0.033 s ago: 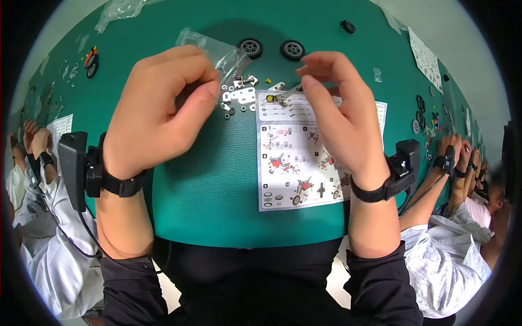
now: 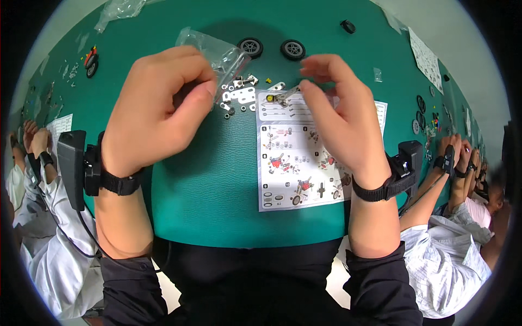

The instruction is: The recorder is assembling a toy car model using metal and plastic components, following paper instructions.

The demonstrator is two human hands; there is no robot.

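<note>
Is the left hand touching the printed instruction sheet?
Apart: the head view shows bare green tabletop between the left hand and the instruction sheet.

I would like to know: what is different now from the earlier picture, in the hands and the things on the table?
Very little. The left hand has shifted slightly left. On the right hand, the thumb tip has moved slightly left and nearer the body. No grasp or release is visible. The wheels, white parts and sheet stayed in place.

instruction sheet (image 2: 300, 163): numbered step panels | right-edge sheet (image 2: 426, 58): print too small to read
</note>
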